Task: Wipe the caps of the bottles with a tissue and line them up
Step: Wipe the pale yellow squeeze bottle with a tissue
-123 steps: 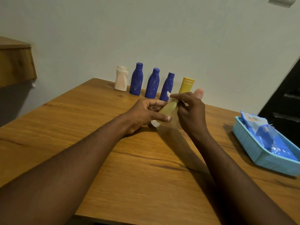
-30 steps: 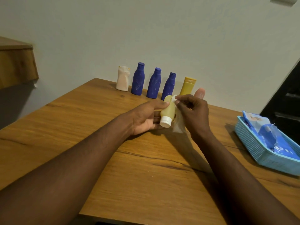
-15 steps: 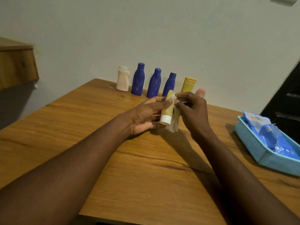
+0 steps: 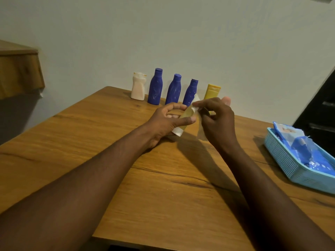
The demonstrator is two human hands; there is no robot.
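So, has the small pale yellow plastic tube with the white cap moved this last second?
Yes: the pale yellow tube now leans, its white cap swung left, away from the upright yellow tube behind it.

The left forearm and right forearm are shown bare, from the lower corners of the frame to mid-frame; the left hand and right hand are likewise bare.

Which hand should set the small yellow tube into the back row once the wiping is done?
Left. The left hand grips the small yellow tube around its body. The right hand pinches the tissue, so it would probably have to put that down first.
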